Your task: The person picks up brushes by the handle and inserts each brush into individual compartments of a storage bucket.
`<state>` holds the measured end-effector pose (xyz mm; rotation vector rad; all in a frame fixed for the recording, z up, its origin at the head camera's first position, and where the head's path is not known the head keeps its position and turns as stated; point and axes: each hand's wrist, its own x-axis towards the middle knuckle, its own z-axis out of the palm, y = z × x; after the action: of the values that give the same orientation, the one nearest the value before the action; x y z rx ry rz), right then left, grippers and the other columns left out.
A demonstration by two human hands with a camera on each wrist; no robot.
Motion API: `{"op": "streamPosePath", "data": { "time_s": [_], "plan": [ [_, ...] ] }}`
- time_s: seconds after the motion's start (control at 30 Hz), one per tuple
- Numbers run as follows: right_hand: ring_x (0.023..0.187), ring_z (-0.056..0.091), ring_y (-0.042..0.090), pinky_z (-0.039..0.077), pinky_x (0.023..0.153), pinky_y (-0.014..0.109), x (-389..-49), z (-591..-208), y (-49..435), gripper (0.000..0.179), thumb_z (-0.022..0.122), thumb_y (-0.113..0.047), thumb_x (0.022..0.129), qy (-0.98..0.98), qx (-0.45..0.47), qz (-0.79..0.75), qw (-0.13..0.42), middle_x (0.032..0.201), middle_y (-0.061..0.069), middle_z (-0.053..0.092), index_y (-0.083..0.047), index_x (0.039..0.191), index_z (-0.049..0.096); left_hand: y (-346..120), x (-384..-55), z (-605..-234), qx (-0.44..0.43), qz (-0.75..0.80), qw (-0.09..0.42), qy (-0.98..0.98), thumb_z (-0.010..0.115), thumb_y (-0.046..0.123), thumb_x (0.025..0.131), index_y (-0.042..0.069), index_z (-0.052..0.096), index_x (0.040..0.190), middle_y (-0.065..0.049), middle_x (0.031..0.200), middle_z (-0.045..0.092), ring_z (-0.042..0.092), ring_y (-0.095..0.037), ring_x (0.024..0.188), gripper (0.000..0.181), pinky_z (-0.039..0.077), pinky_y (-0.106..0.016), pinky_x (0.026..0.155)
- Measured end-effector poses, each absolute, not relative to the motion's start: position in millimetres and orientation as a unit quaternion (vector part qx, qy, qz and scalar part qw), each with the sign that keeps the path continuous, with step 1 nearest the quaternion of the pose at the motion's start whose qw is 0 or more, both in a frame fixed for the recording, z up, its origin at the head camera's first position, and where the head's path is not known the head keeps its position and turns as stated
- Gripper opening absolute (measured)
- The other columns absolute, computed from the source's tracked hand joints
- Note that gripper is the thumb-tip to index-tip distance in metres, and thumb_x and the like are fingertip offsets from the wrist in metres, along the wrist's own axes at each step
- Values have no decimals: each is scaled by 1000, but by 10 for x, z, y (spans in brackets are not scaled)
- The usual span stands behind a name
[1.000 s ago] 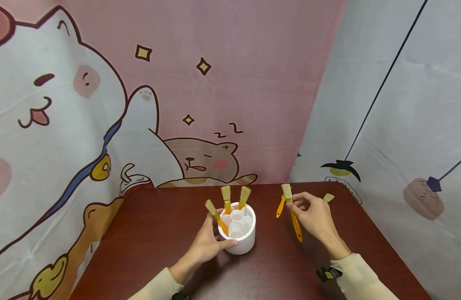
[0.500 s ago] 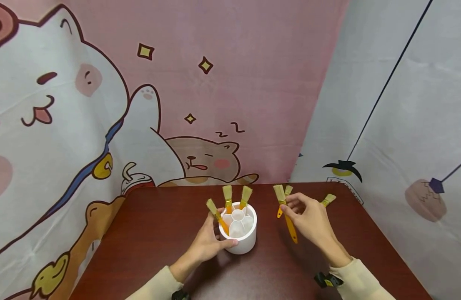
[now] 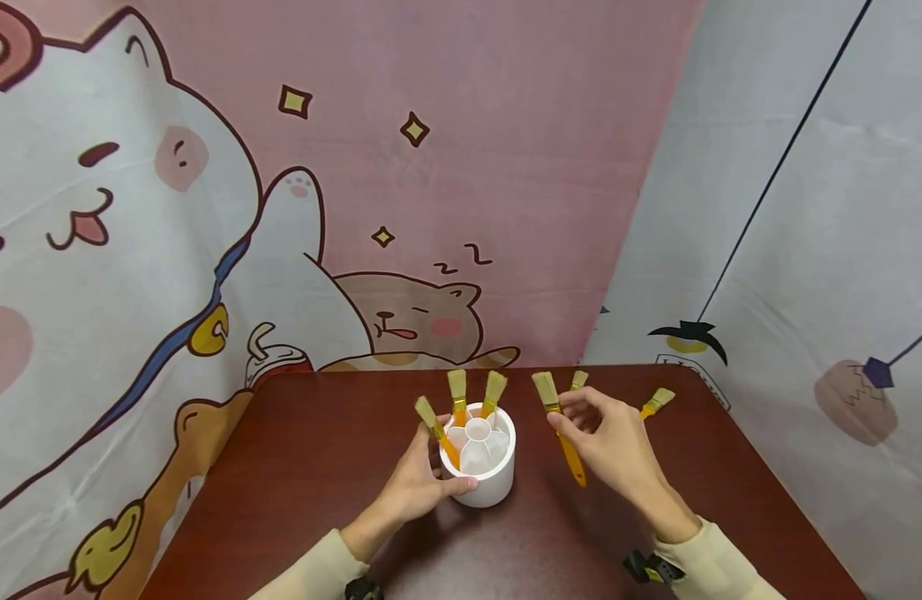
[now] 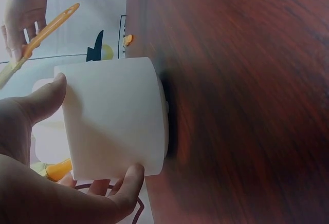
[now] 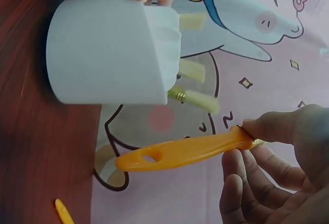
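I'm watching a dk red-brown table; the white pot w/ its divided insert stands upright on it, unmoved vs 1 s ago. Person's L hand grips the pot's side, thumb across the front, same as b4. R hand pinches 1 brush near its bristles, bristles up, handle slanting down, held in the air apart from the pot; both have shifted left, nearer the pot. 3 brushes lean in the pot, as b4. 2 loose brushes lie behind R hand; the far-right 1 now shows some orange handle.
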<state>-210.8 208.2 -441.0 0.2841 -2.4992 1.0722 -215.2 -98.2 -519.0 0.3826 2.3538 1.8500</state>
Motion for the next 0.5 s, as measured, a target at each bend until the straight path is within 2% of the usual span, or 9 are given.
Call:
{"op": "streamPosePath", "data": {
  "time_s": [0.5],
  "plan": [
    [69, 66, 6, 57, 64, 23, -1974, -4259, 1860, 22, 90, -30, 89, -883, 132, 403, 200, 85, -16, 71, -29, 105, 75, -998, -2171, -5193, 125, 613, 67, 778, 97, 13, 78, 16, 34, 158, -20, 148, 58, 66, -36, 129, 102, 60, -50, 101]
  ]
}}
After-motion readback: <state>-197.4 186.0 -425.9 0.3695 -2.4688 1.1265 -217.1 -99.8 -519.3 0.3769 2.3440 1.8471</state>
